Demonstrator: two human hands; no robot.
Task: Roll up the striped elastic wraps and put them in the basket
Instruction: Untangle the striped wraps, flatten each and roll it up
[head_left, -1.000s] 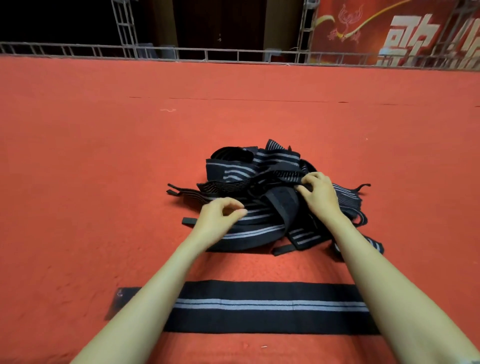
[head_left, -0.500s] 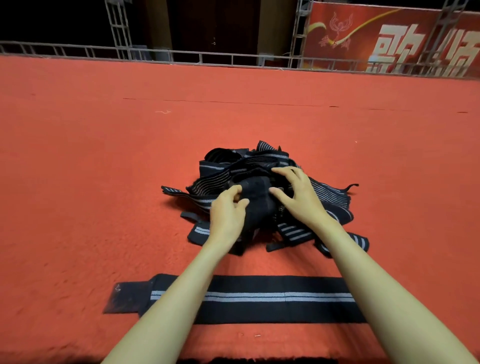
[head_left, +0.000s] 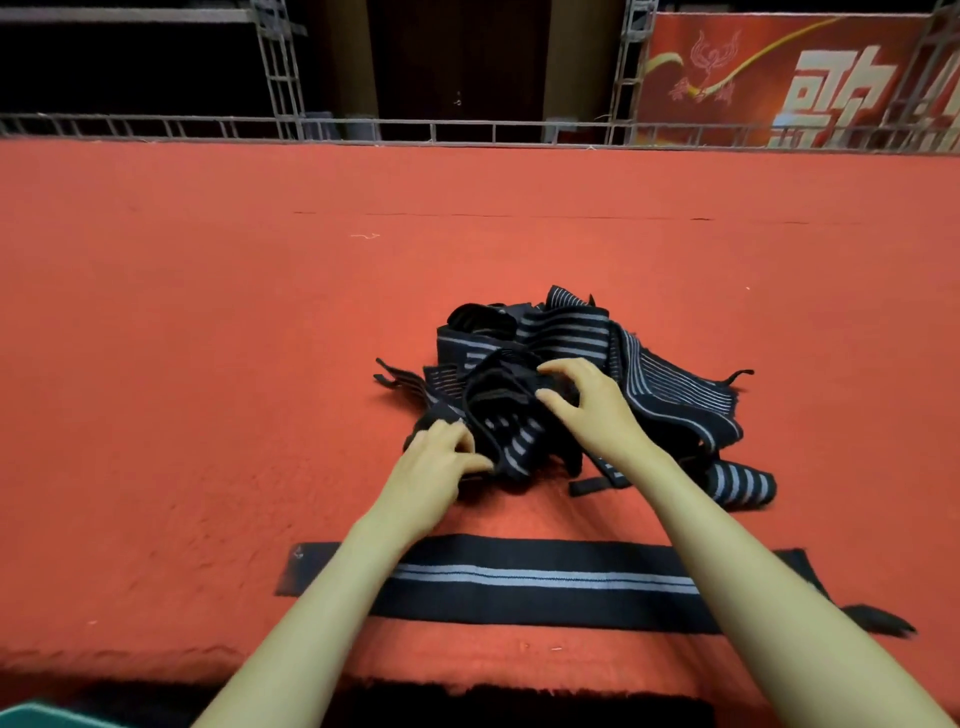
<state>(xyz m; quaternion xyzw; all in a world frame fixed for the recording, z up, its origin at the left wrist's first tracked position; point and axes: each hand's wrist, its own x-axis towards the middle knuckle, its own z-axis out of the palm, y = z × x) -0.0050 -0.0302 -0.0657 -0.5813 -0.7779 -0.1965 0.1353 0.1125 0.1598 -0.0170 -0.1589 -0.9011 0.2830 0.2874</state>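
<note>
A tangled pile of black elastic wraps with grey stripes (head_left: 649, 384) lies on the red carpet ahead of me. My left hand (head_left: 441, 457) pinches the near left edge of a bunched wrap (head_left: 514, 441) at the front of the pile. My right hand (head_left: 587, 400) grips the same bunch from the right, fingers curled over its top. One wrap (head_left: 545, 582) lies flat and stretched out crosswise on the carpet close to me, under my forearms. No basket is clearly in view.
Red carpet (head_left: 208, 364) spreads wide on all sides. A metal truss rail (head_left: 467, 130) runs along the far edge, with a red banner (head_left: 779, 78) behind it. A teal corner (head_left: 47, 719) shows at the bottom left.
Both hands have pulled a bunch of wrap toward me from the pile. My left hand has dropped lower and to the left edge of it. The view has tilted up slightly.
</note>
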